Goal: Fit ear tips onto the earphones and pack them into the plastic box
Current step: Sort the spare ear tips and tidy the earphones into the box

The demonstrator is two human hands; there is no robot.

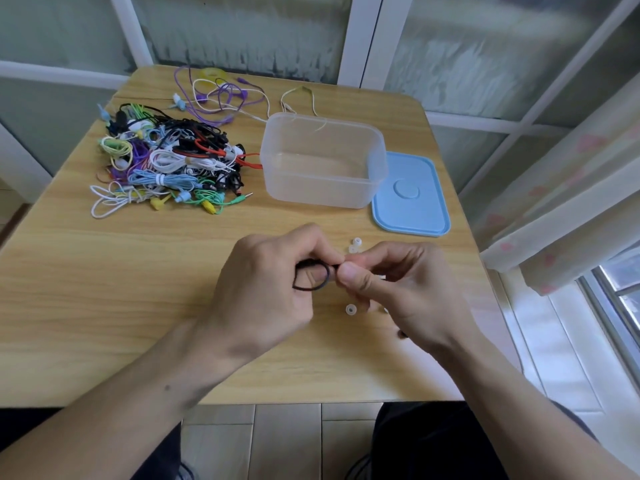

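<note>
**Desk:** What are you holding, and where does it sit?

**Me:** I have the black earphone cable (313, 277) in my left hand (266, 285), coiled into a loop that hangs from the fingers (313, 244), which are curled and pinching it at the top. My right hand (398, 289) meets it from the right, thumb and forefinger pinched together at the loop's right end. I judge there is an earbud and a tip between them, but the fingers hide both, so I cannot tell how far the tip is seated.

**Desk:** Which relation matters for the next move?

**Me:** The join lies right between the two pinches, with the push axis running left to right across the bench (104, 289). My right hand is the one on the tip, my left only steadies the cable. If the bud tilts off that line, I expect the tip to fold instead of sliding on.

**Desk:** Spares?

**Me:** Two clear ear tips (354, 245) lie just beyond my right hand, and another ear tip (350, 309) lies just below it, all nearer my right.

**Desk:** And packing?

**Me:** The plastic box (323, 161) stands open beyond my hands, apparently empty, its blue lid (410, 195) flat beside it on the right. The pile of earphones (166, 161) lies left of the box, nearer my left hand.
</note>
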